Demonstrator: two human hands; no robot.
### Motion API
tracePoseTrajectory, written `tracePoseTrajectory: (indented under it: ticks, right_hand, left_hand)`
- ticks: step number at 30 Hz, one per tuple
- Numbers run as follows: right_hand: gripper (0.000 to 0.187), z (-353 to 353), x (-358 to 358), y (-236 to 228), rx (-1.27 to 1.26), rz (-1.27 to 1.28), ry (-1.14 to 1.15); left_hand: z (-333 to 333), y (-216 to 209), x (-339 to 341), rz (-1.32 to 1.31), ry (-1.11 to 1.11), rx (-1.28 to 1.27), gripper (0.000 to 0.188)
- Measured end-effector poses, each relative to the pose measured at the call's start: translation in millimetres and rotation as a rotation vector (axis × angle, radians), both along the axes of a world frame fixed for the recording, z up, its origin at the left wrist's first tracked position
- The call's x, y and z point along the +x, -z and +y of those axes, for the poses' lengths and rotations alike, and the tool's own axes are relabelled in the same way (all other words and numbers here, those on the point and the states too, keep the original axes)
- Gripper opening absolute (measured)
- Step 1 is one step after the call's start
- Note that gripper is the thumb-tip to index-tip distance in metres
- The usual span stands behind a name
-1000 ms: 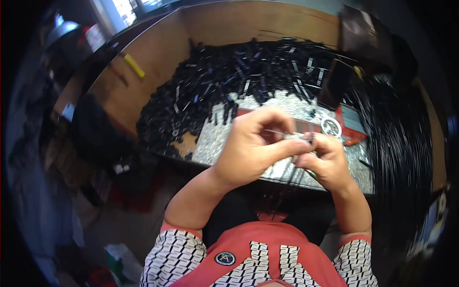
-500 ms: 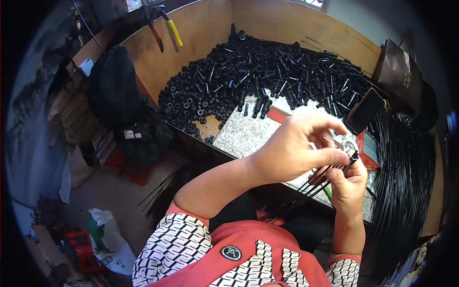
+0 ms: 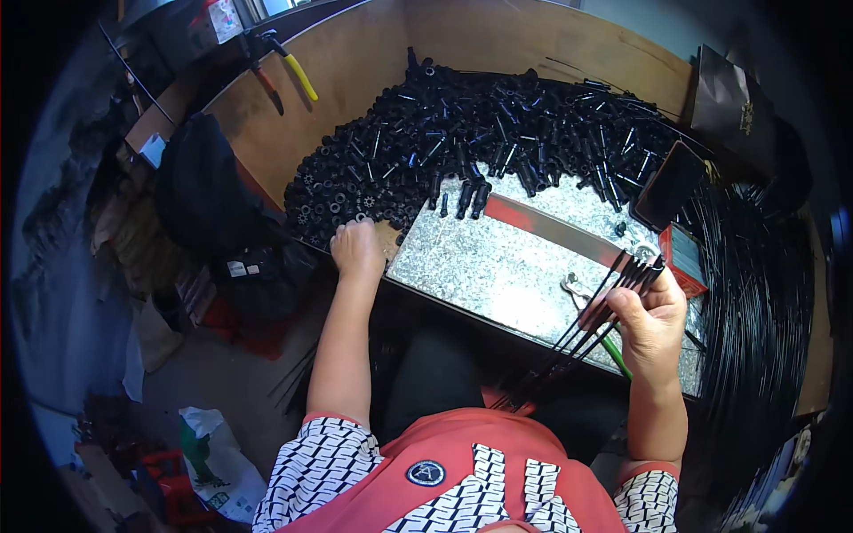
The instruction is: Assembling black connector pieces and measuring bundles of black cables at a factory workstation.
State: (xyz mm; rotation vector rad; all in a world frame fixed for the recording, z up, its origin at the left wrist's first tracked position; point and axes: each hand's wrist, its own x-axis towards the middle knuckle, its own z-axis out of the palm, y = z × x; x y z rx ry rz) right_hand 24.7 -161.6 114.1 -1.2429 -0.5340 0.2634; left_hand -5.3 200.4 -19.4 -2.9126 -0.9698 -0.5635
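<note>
My right hand is closed round a bundle of thin black rods, thumb pressed over them. They slant down to the lower left, toward my lap, with their upper ends gathered above the thumb and dark fittings near the tips. At the left end of the worktop, my left hand is at the edge of a heap of small black rings and gear-like parts. Its fingers are curled, and whatever is in them is hidden. Pliers with green handles lie on the pale speckled board, partly behind the rods.
Black tubular parts are heaped against the wooden back wall. A flat metal bar crosses the board. At the right are a red box, a dark phone-like slab and a mass of long black rods. Yellow-handled pliers hang at left.
My left hand has left the rod tips beside my right hand and swung left to the heap of small black rings. The right hand keeps the rods in nearly the same place.
</note>
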Motion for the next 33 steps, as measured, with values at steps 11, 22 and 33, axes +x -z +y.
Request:
tracePoseTrajectory:
  ticks: [11,22,33]
  right_hand:
    - [0.032,4.4,13.4,10.4,-0.020,0.055,-0.092]
    - [0.015,18.8,21.3,11.6,0.077,0.103,-0.253]
    - [0.015,22.8,26.2,11.7,0.096,0.116,-0.268]
  left_hand:
    - [-85.0,-94.2,5.8,-0.773,0.935,-1.636,0.021]
    - [-145.1,-131.3,20.5,-0.603,1.267,-1.934,0.028]
    - [-160.0,-144.2,18.3,-0.590,1.270,-1.870,0.029]
